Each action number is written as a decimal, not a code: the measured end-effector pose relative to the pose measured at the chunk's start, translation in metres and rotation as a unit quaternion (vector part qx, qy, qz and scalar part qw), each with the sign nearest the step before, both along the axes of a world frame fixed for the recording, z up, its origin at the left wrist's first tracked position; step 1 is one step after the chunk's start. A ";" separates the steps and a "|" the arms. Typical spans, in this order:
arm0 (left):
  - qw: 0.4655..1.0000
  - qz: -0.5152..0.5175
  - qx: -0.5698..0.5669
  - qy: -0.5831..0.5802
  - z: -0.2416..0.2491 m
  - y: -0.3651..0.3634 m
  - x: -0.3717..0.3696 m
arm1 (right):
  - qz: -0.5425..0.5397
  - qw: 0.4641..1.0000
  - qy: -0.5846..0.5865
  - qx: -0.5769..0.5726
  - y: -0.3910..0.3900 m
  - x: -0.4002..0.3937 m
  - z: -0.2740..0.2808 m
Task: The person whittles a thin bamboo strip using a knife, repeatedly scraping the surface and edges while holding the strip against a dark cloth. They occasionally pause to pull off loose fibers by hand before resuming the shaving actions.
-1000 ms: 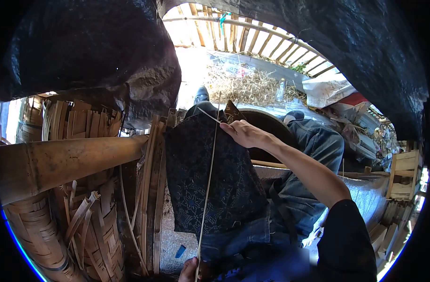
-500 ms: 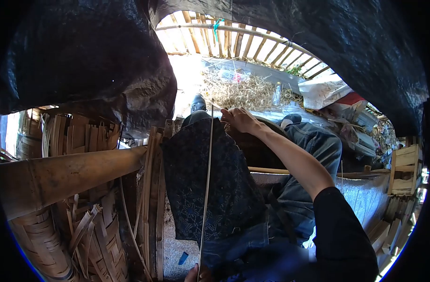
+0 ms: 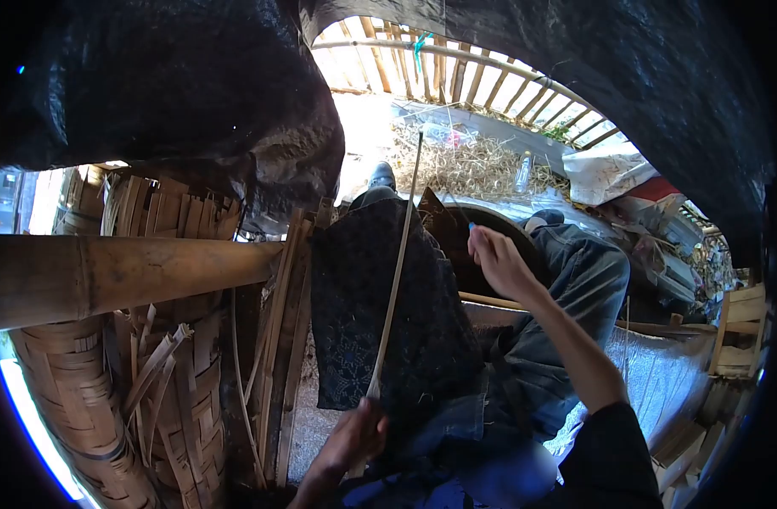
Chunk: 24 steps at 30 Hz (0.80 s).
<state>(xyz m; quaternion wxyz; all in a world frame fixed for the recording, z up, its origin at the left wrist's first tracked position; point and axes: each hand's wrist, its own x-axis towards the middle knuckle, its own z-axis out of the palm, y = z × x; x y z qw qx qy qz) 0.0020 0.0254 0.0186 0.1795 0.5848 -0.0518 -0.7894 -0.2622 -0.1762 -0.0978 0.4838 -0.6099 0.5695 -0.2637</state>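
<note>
Pale and slender, a long straight bamboo-like strip [image 3: 395, 293] is gripped near its lower end in my left hand [image 3: 351, 437], the fingers wrapped tight, and it slants up over the dark blue patterned cloth [image 3: 350, 288] draped on my leg. My right hand [image 3: 497, 257], apart from the strip, has its fingers curled together, pinching a small pale-blue object [image 3: 471, 226] too small to identify. To my left, a smooth, round tan bamboo pole [image 3: 163, 276] juts above coarse woven brown basketwork [image 3: 74, 390].
</note>
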 end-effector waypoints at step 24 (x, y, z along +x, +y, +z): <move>0.995 0.063 0.003 0.081 -0.016 -0.004 -0.010 | 0.207 0.966 0.150 -0.050 0.046 0.052 0.019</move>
